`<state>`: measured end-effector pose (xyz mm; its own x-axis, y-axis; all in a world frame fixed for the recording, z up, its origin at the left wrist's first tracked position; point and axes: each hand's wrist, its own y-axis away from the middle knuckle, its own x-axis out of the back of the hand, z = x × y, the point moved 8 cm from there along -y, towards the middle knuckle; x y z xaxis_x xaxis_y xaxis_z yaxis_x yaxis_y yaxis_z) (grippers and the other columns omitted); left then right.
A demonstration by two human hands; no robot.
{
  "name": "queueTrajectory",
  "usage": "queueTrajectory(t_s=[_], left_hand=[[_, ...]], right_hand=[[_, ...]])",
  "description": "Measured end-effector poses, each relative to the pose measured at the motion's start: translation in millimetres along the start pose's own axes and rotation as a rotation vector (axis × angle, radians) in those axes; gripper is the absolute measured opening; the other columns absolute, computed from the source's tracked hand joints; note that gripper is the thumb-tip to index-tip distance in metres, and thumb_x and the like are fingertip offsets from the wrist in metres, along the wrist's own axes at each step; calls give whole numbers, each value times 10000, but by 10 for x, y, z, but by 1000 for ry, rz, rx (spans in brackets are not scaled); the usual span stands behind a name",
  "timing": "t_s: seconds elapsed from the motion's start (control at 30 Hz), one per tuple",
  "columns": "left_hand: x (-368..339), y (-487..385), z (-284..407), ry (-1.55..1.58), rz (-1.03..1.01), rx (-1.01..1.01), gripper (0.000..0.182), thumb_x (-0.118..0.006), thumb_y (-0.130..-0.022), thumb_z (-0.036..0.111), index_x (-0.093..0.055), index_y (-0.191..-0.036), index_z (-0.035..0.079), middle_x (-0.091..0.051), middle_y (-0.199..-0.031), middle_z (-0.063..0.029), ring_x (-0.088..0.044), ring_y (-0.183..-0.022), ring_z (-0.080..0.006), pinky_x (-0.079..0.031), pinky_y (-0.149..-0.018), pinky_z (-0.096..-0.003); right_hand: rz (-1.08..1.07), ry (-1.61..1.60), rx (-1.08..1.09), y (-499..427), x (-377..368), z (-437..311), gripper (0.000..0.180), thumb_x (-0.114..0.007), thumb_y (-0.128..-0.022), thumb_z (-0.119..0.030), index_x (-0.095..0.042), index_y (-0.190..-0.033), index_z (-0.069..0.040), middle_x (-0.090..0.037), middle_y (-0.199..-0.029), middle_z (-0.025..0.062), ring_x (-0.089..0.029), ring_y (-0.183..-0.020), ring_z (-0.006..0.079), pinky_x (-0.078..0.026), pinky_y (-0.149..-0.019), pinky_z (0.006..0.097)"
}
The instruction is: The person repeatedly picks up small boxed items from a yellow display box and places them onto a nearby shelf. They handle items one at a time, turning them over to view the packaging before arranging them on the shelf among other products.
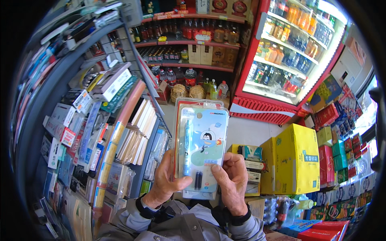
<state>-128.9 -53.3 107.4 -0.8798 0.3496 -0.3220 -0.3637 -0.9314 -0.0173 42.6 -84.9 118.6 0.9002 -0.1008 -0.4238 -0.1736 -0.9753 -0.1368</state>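
A blister-packed light blue pen set (208, 129) with a cartoon penguin on its card is held upright before my chest. Its clear plastic shell covers a blue pen (187, 147) and dark ink cartridges (198, 179) below. Behind it show the edges of at least one more pack, with a red border. My left hand (167, 179) grips the lower left side, thumb at the front. The lower right edge is in my right hand (230, 180), whose thumb lies on the card; the fingers behind are partly hidden.
At my left stands a shelf (114, 135) crowded with boxed stationery and notebooks. Ahead are bottle shelves (187, 42) and a red drinks fridge (262, 110). Yellow cartons (297, 159), marker boxes (252, 177) and shrink-wrapped bottles (273, 209) are stacked at my right. Tiled floor (251, 129) shows between.
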Motion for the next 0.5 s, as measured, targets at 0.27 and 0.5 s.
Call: queueTrajectory(t_s=[0.27, 0.5], left_hand=[[288, 192, 425, 13, 78, -144, 838, -751, -802, 103, -307, -1504, -10, -537, -1385, -150, -538, -1280, -211, -417, -1114, -380], [481, 166, 537, -73, 151, -222, 825, -749, -806, 96, -309, -1495, -17, -546, -1362, -147, -549, -1273, -210, -437, -1101, -385]], right_hand=[[-132, -21, -7, -117, -557, -23, 366, -757, -951, -83, -514, -1210, 7, -671, -1132, 115, -648, -1043, 149, -542, -915, 315], [-207, 72, 12, -355, -762, 37, 452, -836, -875, -65, -506, -1178, -3, -672, -1108, 112, -663, -1007, 154, -556, -883, 310]])
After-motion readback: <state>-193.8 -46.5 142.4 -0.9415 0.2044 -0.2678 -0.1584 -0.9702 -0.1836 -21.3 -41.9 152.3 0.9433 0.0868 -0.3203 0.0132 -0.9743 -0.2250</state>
